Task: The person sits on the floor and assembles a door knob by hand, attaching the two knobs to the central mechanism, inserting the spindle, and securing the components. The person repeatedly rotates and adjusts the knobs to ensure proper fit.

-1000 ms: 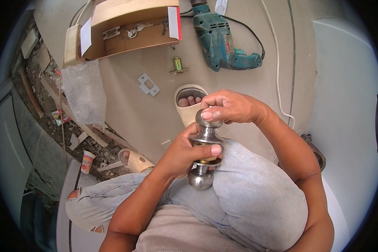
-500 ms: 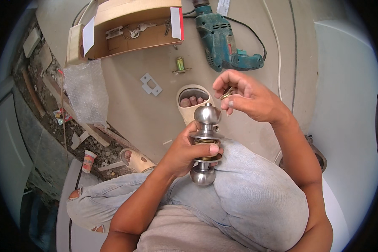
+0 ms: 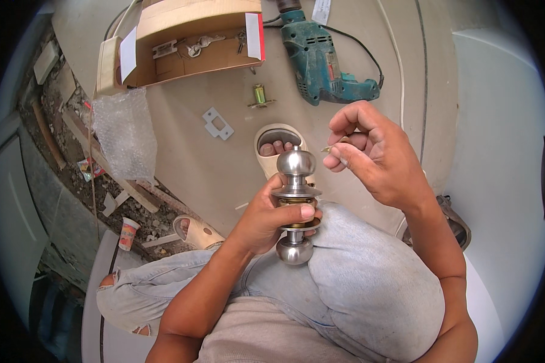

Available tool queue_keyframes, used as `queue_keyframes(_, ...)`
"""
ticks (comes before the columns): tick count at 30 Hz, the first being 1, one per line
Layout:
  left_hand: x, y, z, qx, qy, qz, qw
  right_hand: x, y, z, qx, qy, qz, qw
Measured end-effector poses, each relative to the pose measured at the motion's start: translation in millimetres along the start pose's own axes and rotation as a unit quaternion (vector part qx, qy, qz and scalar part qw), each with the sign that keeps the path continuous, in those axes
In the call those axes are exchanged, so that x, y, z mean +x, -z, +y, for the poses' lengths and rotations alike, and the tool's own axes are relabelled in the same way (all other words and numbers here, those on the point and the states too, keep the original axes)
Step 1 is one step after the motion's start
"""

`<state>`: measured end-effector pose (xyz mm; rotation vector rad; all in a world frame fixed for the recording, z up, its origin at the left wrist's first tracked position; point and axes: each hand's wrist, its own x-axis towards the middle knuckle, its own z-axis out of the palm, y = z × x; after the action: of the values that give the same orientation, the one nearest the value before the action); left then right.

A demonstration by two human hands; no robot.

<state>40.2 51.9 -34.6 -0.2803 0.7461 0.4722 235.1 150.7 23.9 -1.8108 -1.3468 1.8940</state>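
My left hand (image 3: pixel 263 218) is wrapped round the middle of a doorknob set (image 3: pixel 296 163), thumb across its brass-coloured core. The set stands lengthwise over my lap, with a round satin-metal knob and a round plate at each end. To the right of the upper knob and apart from it, my right hand (image 3: pixel 378 157) pinches a small thin brass-coloured metal piece (image 3: pixel 327 149) between thumb and fingers. The piece's tip points toward the knob; the fingers hide most of it, so its exact kind cannot be told.
A door latch (image 3: pixel 260 97) and a strike plate (image 3: pixel 217 123) lie on the floor ahead. Beyond are an open cardboard box (image 3: pixel 194 69) with small metal parts and a teal power drill (image 3: pixel 318 60) with its cord. Bubble wrap (image 3: pixel 126 133) and rubble lie left.
My right hand has moved right, away from the upper knob, and turned so the small metal piece points left. The doorknob set has shifted only slightly in my left hand.
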Motion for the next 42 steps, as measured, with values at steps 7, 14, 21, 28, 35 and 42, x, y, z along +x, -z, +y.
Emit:
queue_keyframes(7,-1,0,0,0.007,-0.008,0.012,1.0,-4,-4,-4,-0.107,0.093,-0.043,0.989)
queue_keyframes(14,0,-2,0,0.007,-0.017,0.017,1.0,0,-14,9,-0.201,0.219,-0.023,0.955)
queue_keyframes(21,0,-3,1,0.024,-0.027,0.024,0.999,-1,-19,9,-0.197,0.192,-0.054,0.96)
queue_keyframes(28,-1,-4,1,0.025,-0.026,0.029,0.999,-1,-22,14,-0.221,0.21,-0.047,0.951)
queue_keyframes(35,0,-3,-1,0.03,-0.031,0.031,0.999,-1,-23,13,-0.225,0.208,-0.061,0.95)
queue_keyframes(42,0,-2,-1,0.04,-0.027,0.033,0.998,-2,-26,14,-0.257,0.233,-0.059,0.936)
